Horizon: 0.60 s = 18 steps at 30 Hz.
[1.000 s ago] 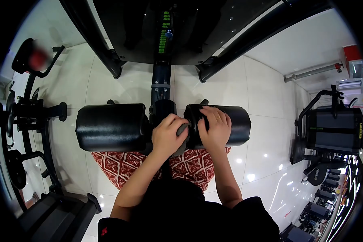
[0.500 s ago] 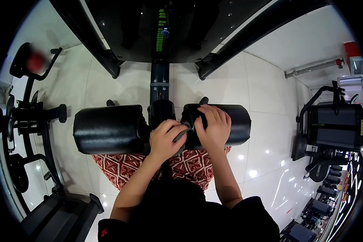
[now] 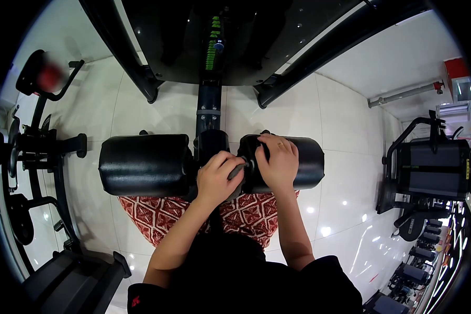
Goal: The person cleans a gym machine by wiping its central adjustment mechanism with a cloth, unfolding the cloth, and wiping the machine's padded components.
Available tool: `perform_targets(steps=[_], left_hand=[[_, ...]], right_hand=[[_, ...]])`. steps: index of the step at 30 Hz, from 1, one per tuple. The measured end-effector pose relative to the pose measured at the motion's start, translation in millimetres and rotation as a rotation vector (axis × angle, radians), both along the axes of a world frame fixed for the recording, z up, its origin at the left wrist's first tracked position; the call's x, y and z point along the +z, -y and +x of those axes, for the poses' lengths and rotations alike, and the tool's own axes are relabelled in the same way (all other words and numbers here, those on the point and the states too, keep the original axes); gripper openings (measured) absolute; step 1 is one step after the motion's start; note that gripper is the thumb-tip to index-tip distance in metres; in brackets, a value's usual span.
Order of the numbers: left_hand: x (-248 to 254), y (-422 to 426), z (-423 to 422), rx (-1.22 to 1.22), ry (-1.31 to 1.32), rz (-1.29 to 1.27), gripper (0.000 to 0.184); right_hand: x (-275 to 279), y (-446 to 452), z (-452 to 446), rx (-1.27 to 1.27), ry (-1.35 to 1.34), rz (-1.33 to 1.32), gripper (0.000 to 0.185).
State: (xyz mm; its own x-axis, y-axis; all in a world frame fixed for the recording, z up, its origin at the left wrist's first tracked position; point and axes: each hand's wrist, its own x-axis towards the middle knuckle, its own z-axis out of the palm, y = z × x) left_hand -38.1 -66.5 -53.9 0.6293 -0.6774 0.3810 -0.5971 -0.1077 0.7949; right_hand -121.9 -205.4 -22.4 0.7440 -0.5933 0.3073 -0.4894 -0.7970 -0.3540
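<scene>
Two black padded rollers sit across the person's lap, the left roller (image 3: 144,166) and the right roller (image 3: 310,163), on either side of a dark central post (image 3: 209,120). My left hand (image 3: 214,175) is closed around a small grey cloth (image 3: 236,171), pressed near the inner end of the right roller. Most of the cloth is hidden under the fingers. My right hand (image 3: 279,163) grips the top of the right roller close to its inner end, with the fingers curled over it and the thumb apart. A ring (image 3: 280,144) shows on one finger.
Red-and-white patterned fabric (image 3: 157,217) covers the legs below the rollers. Ahead stands the machine's dark panel (image 3: 178,57) with a green scale (image 3: 213,47) and slanted frame legs (image 3: 125,57). Other gym machines stand at left (image 3: 63,152) and right (image 3: 429,167) on a tiled floor (image 3: 345,220).
My left hand has shifted slightly with the grey cloth, and more of the cloth shows. My right hand stays on the right roller. The view has moved a little.
</scene>
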Motion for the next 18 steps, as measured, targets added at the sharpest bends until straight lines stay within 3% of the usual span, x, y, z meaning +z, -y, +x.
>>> perform_targets(steps=[8,13,18], left_hand=[[-1.1,2.6,-1.4,0.041,-0.013,0.025,0.021],[-5.5,-5.7,0.7,-0.104,0.078,-0.089,0.024],[-4.9,-4.8,1.3,-0.092,0.067,-0.095,0.024]], right_hand=[[-6.8,-15.8,-19.5,0.0,0.091,-0.097,0.023],[-9.3,-18.8,-18.7,-0.03,0.117,-0.14,0.024],[-7.3,-8.0,-5.8,-0.041,0.087,-0.112,0.019]])
